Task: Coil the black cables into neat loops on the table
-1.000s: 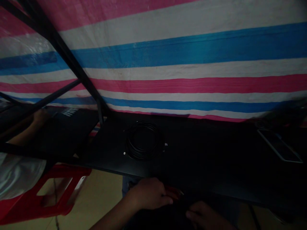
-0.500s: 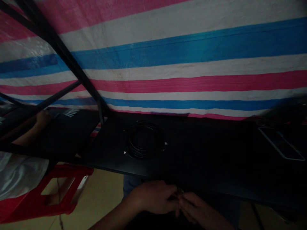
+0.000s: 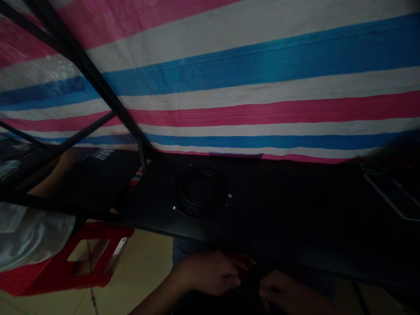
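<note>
At the table's front edge, my left hand (image 3: pixel 213 273) is closed around a dim red object (image 3: pixel 242 260) with a small shiny tip. Its kind is too dark to make out. Just to the right, apart from it, is my right hand (image 3: pixel 284 291) with its fingers curled together; whatever they may hold is hidden in shadow. Beyond both hands, a coiled black cable (image 3: pixel 201 190) with small light-coloured ends lies on the black table (image 3: pixel 278 210). Neither hand touches the coil.
A phone-like device (image 3: pixel 392 194) lies at the table's right end. Dark metal bars (image 3: pixel 111 98) rise on the left. Beyond them are another person's arm (image 3: pixel 54 173) and a red plastic stool (image 3: pixel 108 262). Striped sheeting (image 3: pixel 249 65) hangs behind the table.
My hands, together before, have come apart, with the right one moving right and slightly down. The red object now shows at my left hand. The view has shifted slightly.
</note>
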Available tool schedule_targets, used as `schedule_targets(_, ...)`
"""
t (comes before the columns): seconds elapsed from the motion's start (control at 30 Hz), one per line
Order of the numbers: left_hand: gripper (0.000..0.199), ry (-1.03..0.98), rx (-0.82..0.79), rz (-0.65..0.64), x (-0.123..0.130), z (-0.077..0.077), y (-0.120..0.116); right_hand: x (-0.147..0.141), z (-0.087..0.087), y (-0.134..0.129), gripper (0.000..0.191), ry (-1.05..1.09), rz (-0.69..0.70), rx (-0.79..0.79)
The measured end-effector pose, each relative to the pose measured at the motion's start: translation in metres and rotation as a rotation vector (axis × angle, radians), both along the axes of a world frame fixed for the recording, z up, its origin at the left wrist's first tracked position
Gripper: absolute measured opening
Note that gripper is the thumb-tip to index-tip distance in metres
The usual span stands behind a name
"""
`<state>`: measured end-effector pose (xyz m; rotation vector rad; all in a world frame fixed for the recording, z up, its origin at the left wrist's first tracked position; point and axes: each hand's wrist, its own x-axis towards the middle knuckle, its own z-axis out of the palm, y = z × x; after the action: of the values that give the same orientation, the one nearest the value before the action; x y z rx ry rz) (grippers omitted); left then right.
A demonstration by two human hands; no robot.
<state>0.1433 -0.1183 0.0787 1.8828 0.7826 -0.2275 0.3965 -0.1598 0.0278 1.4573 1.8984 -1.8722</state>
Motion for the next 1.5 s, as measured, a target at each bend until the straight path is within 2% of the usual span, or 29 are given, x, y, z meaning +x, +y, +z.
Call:
schedule_targets(0.07,0.022,0.089,0.107,-0.065,0.006,-0.005,-0.005,-0.004,-0.015,-0.009,0.027,-0.081,0.012,-0.044)
schedule_targets(0.17,0.027,0.206,0.113,-0.117,0.009,-0.011,-0.005,-0.006,-0.029,-0.017,0.029,-0.087,0.006,-0.075)
schedule_targets(0.3,0.029,0.186,0.1,-0.031,-0.003,-0.01,0.009,0.005,-0.03,-0.015,0.047,0.047,-0.104,-0.108)
schedule_targets(0.37,0.029,0.22,0.093,-0.02,-0.008,-0.009,0.015,0.01,-0.034,-0.014,0.053,0.064,-0.098,-0.122)
schedule_targets(0.47,0.03,0.295,0.086,-0.043,-0.006,-0.007,0.013,0.008,-0.051,-0.017,0.047,0.011,-0.077,-0.062)
schedule_targets(0.57,0.031,0.357,0.096,-0.061,0.001,-0.005,0.006,0.001,-0.07,-0.021,0.035,-0.099,-0.123,-0.027)
schedule_targets(0.67,0.029,0.361,0.098,-0.025,-0.001,0.0,0.006,-0.002,-0.077,-0.019,0.031,-0.141,-0.138,-0.056)
schedule_targets(0.77,0.028,0.329,0.102,0.012,-0.009,0.005,0.015,-0.003,-0.066,-0.011,0.036,-0.05,-0.144,-0.088)
schedule_targets(0.87,0.027,0.261,0.084,0.006,-0.009,0.005,0.021,-0.014,-0.042,-0.003,0.046,0.105,-0.183,-0.09)
schedule_targets(0.97,0.023,0.107,0.047,-0.003,0.0,0.0,0.017,-0.033,-0.017,0.003,0.048,0.206,-0.168,-0.026)
schedule_targets(1.07,0.02,-0.042,-0.035,0.02,0.004,-0.008,0.012,-0.041,-0.003,0.005,0.047,0.209,-0.132,0.045)
schedule_targets(1.27,0.028,-0.045,-0.302,0.124,-0.015,-0.019,0.009,-0.006,-0.003,0.006,0.049,0.088,-0.092,0.045)
schedule_targets(1.37,0.032,-0.018,-0.244,0.084,-0.019,-0.02,0.007,0.008,-0.004,0.008,0.047,0.077,-0.021,0.008)
schedule_targets(1.5,0.026,-0.036,-0.074,0.026,-0.01,-0.017,0.005,0.0,0.001,0.008,0.036,0.026,-0.05,-0.123)
